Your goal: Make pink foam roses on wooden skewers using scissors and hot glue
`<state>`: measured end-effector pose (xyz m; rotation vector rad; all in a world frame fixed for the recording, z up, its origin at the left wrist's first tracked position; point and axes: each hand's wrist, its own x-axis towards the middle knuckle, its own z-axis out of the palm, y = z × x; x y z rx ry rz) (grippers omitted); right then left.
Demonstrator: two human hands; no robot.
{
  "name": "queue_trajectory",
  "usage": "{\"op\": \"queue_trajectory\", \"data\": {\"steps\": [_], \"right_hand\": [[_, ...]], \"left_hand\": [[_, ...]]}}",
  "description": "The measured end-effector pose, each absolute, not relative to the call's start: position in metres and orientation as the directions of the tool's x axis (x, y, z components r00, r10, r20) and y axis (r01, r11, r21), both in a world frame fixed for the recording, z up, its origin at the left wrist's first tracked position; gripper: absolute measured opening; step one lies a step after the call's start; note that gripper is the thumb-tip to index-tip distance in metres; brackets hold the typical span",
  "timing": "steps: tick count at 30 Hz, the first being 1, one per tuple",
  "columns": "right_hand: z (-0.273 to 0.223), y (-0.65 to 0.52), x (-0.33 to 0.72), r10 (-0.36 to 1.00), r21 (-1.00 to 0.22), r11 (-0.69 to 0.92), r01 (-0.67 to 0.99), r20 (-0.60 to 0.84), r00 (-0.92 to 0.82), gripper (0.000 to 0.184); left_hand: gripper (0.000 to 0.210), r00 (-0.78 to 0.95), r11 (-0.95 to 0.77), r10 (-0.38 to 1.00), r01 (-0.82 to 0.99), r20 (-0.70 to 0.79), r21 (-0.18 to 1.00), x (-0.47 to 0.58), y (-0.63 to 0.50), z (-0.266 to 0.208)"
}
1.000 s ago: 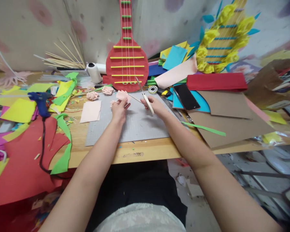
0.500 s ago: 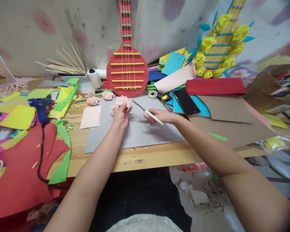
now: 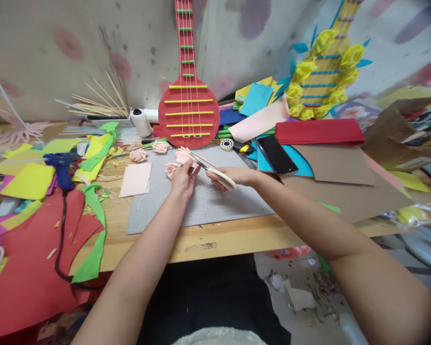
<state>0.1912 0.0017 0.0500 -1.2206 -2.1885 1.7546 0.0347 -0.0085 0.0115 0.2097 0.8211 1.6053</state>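
Pinching a small piece of pale pink paper point(image 3: 182, 156) in the left grip point(image 3: 184, 181), pressing it tight between thumb and fingers at its lower part. Curling the right grip point(image 3: 237, 176) around the cream handles of a pair of scissors point(image 3: 225, 180), pointing the blades up and leftward, apparently a touch apart. Meeting the paper right there at its right side, just above the left fingertips, but not showing clearly whether cutting in or merely touching. Sitting between the two grips, then, and above the grey mat point(image 3: 233, 203), with that paper. Crowding in just beside the left fingers with one pink paper rose point(image 3: 171, 169), then scattering two more farther left, near a stack of pink sheets point(image 3: 135, 180). Running tight on the far side, standing close to the round red instrument point(image 3: 188, 117) just beyond the mat. Meeting a roll of tape point(image 3: 226, 143) beyond the right grip and a phone point(image 3: 277, 155) farther right. Offering the widest open room on the near side, across bare mat between the forearms point(image 3: 151, 239), and crossing the near edge of the wooden surface point(image 3: 215, 247) with both.
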Motion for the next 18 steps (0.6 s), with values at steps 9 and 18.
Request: {"op": "queue_trajectory", "data": {"steps": [9, 18], "right_hand": [[0.054, -0.0012, 0.1878, 0.642, -0.863, 0.053, 0.502, -0.356, -0.679, 0.048], [0.055, -0.0043, 0.1932, 0.675, -0.872, 0.016, 0.49, -0.352, -0.648, 0.047]], "left_hand": [[0.017, -0.258, -0.006, 0.911, -0.787, -0.321, 0.617, 0.0394, -0.01, 0.0147], [0.015, -0.249, 0.013, 0.915, -0.769, -0.319, 0.639, 0.0406, -0.0087, 0.0086]]}}
